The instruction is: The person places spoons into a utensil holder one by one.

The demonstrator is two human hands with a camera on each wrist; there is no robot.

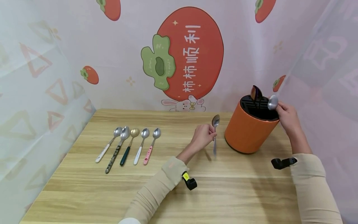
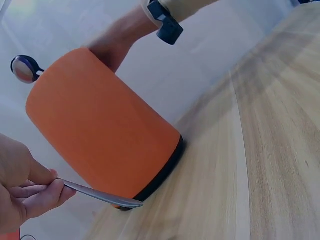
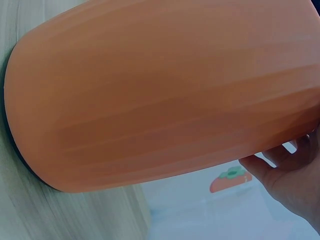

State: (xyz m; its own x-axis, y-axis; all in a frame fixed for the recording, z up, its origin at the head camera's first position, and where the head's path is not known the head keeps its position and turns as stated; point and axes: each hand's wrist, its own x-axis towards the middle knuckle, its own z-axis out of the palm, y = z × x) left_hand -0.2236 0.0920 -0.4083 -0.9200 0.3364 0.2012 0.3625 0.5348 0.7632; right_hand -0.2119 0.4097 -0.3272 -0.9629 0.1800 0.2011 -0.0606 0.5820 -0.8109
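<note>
In the head view, my left hand (image 1: 202, 137) pinches a plain metal spoon (image 1: 215, 122), bowl upward and handle pointing down. The left wrist view shows the metal spoon's handle (image 2: 102, 195) sticking out past the fingertips. My right hand (image 1: 289, 118) is at the far right rim of an orange utensil holder (image 1: 249, 130) with a black slotted top. A silver spoon bowl (image 1: 273, 102) stands up at its fingertips; the spoon's handle is hidden. In the right wrist view, fingers (image 3: 260, 167) lie along the holder's outer wall.
A dark oval-headed utensil (image 1: 255, 93) stands in the holder's slots. On the left of the wooden table (image 1: 195, 202), several spoons lie in a row, including a pink-handled spoon (image 1: 151, 147) and a gold spoon (image 1: 130, 146). A printed curtain (image 1: 117, 56) hangs behind.
</note>
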